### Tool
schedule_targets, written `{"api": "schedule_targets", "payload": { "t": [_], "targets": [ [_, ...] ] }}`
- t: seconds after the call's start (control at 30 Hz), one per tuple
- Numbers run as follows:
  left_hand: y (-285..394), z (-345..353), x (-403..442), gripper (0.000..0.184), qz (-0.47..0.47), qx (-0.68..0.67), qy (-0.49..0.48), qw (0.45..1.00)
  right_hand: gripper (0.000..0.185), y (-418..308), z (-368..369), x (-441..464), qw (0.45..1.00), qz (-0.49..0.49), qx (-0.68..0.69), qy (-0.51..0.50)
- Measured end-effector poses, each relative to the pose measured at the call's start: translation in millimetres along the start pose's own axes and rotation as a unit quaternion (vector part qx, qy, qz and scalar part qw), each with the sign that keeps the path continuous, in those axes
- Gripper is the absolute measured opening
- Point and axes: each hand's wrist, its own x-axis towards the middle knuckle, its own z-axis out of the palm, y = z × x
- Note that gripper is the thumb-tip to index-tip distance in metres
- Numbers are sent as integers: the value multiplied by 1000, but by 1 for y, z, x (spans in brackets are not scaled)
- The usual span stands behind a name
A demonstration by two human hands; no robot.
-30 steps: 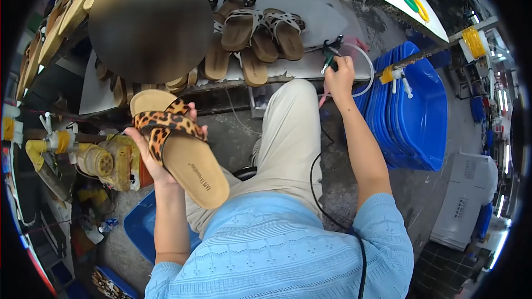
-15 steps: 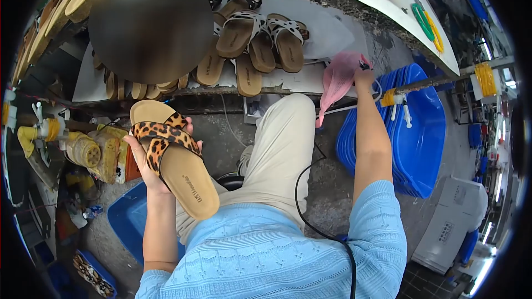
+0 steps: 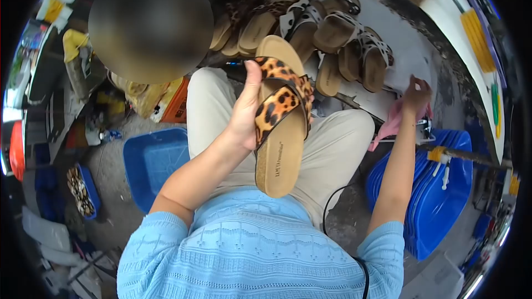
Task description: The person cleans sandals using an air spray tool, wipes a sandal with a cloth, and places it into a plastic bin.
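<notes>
Left hand (image 3: 245, 112) gripping leopard-print sandal (image 3: 281, 158), toe end up, footbed showing, thumb on upper strap. Right hand (image 3: 417, 97) out by pink cloth (image 3: 394, 124); contact unclear. More sandals (image 3: 332, 32) crowded on pale shelf (image 3: 409, 58) ahead. Stacked blue basins (image 3: 443, 202) near right forearm; blue tub (image 3: 157, 161) on floor, left side.

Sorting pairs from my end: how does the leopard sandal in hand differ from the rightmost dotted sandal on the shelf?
The leopard sandal has tan straps with dark spots; the dotted sandal has white straps with black dots.
The leopard sandal is held up in the left hand; the dotted sandal rests on the shelf.
Both are open sandals with brownish footbeds.
</notes>
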Motion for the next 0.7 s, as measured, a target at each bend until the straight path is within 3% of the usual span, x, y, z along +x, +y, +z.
{"api": "schedule_targets", "payload": {
  "t": [0.07, 0.13, 0.2, 0.27, 0.37, 0.47, 0.53, 0.63, 0.67, 0.7],
  "targets": [
    [0, 2, 0, 99, -5, 43, 30, 999, 32, -13, -9, 1, 992, 98, -63, 41],
    [-5, 2, 2, 99, 4, 55, 29, 998, 34, 51, 44, -13, 992, 85, -59, -66],
    [-9, 3, 2, 98, 12, 58, 27, 998, 34, 64, 48, -12, 982, 132, -3, -135],
    [-9, 4, 0, 98, 12, 56, 29, 998, 31, 23, 15, -7, 952, 231, 110, -168],
    [-5, 3, -3, 98, 12, 62, 25, 998, 20, 19, 12, -7, 992, 93, 54, -65],
    [-3, 1, -5, 98, 22, 84, 45, 995, 17, -39, -13, 2, 980, -120, 144, 71],
    [-5, 2, -2, 98, 7, 71, 67, 995, 18, -55, -3, -5, 975, -7, 219, 23],
    [-7, 2, 1, 99, -24, 9, 13, 1000, 20, -73, -35, 4, 971, 101, 213, 42],
    [-5, 22, -3, 86, -6, 16, 47, 999, 17, -83, -46, 8, 956, 39, 280, 79],
    [-7, 19, 0, 89, -14, 21, 39, 999, 16, -104, -64, 13, 953, 36, 291, 70]
  ]
}}
